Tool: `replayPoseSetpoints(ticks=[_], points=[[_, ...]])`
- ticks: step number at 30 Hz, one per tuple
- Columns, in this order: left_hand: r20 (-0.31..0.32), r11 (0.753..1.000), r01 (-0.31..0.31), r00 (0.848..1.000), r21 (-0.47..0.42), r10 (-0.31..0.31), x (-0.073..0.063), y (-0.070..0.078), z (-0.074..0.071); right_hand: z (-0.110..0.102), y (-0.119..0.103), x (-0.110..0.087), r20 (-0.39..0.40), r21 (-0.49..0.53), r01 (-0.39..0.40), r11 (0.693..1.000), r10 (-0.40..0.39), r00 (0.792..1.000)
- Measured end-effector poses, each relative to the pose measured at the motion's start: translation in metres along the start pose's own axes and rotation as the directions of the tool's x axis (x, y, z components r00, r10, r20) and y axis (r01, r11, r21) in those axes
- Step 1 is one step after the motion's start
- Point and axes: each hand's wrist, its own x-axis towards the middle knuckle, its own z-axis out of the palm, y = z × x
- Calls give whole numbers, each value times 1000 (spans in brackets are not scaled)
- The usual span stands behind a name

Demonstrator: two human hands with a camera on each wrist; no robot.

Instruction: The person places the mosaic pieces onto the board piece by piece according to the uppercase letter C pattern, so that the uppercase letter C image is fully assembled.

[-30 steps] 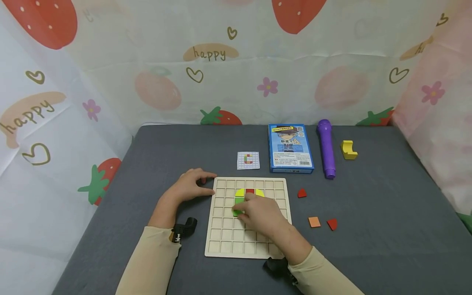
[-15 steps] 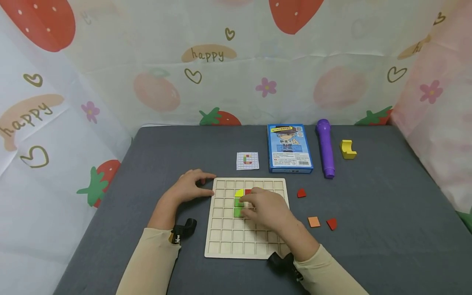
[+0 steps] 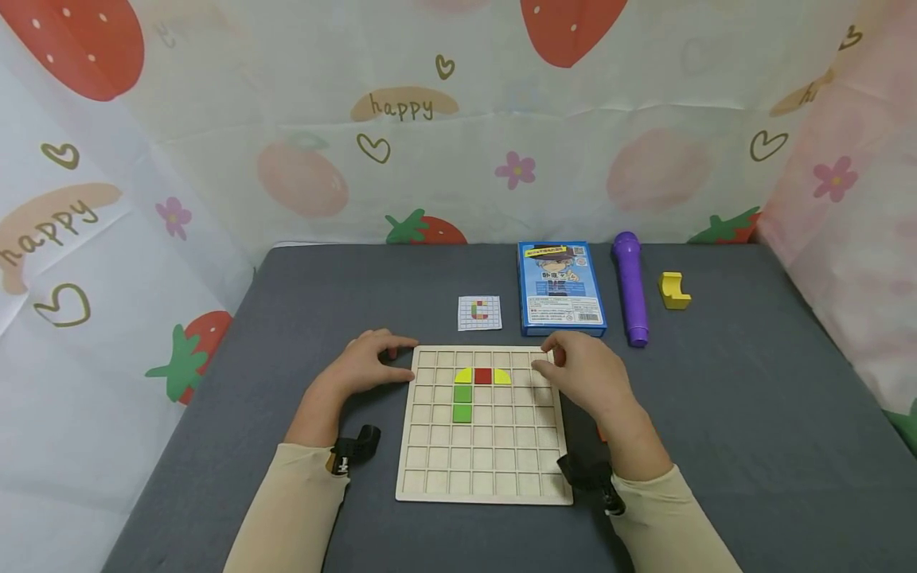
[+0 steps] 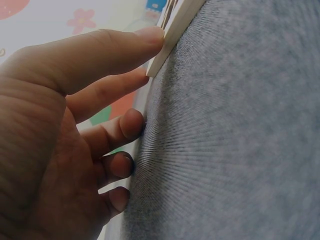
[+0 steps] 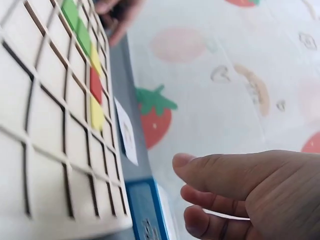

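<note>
A pale wooden grid board (image 3: pixel 437 461) lies on the dark cloth. Set in its cells are two green square tiles (image 3: pixel 462 413), a red square tile (image 3: pixel 483 376) and two rounded yellow tiles (image 3: pixel 502 376). My left hand (image 3: pixel 364 362) touches the board's upper left corner with thumb and forefinger; the left wrist view shows these fairly straight, the other fingers loosely bent. Above the upper right corner is my right hand (image 3: pixel 589 372), its fingers loosely bent with nothing between them. An orange tile (image 3: pixel 602 433) peeks out beside the right forearm; the loose red pieces are hidden.
Behind the board lie a small pattern card (image 3: pixel 479 313) and a blue box (image 3: pixel 563 290). A purple microphone-shaped stick (image 3: pixel 630 290) and a yellow curved block (image 3: pixel 673 291) lie farther right. A printed curtain (image 3: pixel 301 95) hangs around the table.
My right hand has moved off the green tiles, right and away from me, to the board's upper right corner. Its forearm now covers the loose red pieces. My left hand has stayed.
</note>
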Motion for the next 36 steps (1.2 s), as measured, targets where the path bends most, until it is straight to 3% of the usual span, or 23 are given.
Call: replayPoseSetpoints(ticks=[5, 12, 20, 24, 31, 36], points=[[-2, 1000, -4, 1000, -4, 4, 0, -1, 1, -11, 17, 1, -2, 8, -80, 997, 80, 997], [1, 1000, 0, 1000, -4, 0, 0, 1, 1, -21, 36, 0, 56, 8, -169, 986, 168, 984], [-2, 1000, -2, 1000, -2, 2, 0, 1, 1, -19, 46, 0, 123, -119, -318, 941, 332, 935], [-4, 1000, -1, 1000, -2, 1, 0, 0, 1, -16, 47, 2, 121, -146, -347, 927, 364, 923], [0, 1000, -9, 1000, -7, 9, 0, 0, 1, -14, 46, 3, 68, -114, -340, 934, 348, 935], [-1, 1000, -10, 1000, -13, 10, 0, 0, 0, -13, 44, 5, -35, 60, -273, 960, 275, 961]])
